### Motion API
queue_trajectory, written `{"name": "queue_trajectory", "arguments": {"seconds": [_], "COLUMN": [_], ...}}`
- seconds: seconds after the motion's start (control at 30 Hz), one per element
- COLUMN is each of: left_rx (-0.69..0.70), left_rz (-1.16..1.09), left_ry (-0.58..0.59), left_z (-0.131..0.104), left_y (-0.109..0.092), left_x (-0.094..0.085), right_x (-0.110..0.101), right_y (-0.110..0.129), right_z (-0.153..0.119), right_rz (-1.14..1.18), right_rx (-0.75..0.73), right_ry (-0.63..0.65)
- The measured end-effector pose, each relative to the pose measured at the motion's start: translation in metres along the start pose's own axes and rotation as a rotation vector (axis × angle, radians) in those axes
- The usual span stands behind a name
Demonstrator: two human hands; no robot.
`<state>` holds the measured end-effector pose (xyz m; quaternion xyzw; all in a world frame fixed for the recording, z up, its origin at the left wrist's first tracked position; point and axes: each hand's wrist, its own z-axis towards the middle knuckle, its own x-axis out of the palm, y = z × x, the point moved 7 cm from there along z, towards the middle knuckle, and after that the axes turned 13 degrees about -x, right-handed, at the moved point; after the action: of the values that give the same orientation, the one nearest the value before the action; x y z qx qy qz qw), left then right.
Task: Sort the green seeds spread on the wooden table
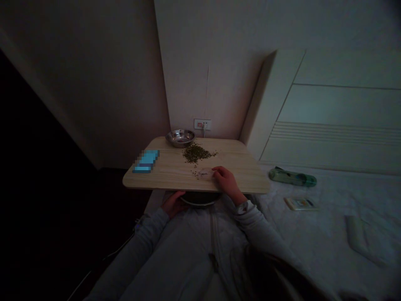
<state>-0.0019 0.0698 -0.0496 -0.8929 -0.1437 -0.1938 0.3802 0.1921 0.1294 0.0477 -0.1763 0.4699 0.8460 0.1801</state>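
Observation:
A pile of small green-brown pieces [194, 154] lies on a light wooden board [175, 177], with a few scattered toward the front edge. My right hand [226, 180] is over the board's front part, its fingers closed on the edge of a clear, thin round piece of plastic [205, 173] that lies close to the scattered bits. Below the front edge, my left hand [174, 203] holds the side of a dark bowl with a pale rim [202, 205]; the board hides part of the bowl and some fingertips.
A shiny metal bowl [181, 138] stands at the board's back left, and a pixelated phone-like object [146, 161] lies at its left. On the bed at right are a green case [293, 177] and a white box [300, 203]. Behind is a wall socket [202, 124].

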Motion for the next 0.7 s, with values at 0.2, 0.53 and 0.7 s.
{"name": "queue_trajectory", "arguments": {"seconds": [0.2, 0.53, 0.7], "left_rx": [-0.004, -0.004, -0.007], "left_rz": [-0.014, 0.002, -0.011], "left_ry": [-0.008, 0.006, 0.006], "left_z": [-0.0030, 0.0026, 0.0019], "left_y": [-0.0010, -0.0004, -0.0004], "left_x": [0.0020, -0.0014, -0.0009], "right_x": [0.0015, 0.0008, 0.0014], "right_y": [0.0029, -0.0005, 0.0010], "right_z": [-0.0006, -0.0008, -0.0014], "right_rz": [0.033, 0.048, -0.058], "right_rx": [-0.003, -0.007, -0.002], "right_ry": [0.030, 0.031, 0.031]}}
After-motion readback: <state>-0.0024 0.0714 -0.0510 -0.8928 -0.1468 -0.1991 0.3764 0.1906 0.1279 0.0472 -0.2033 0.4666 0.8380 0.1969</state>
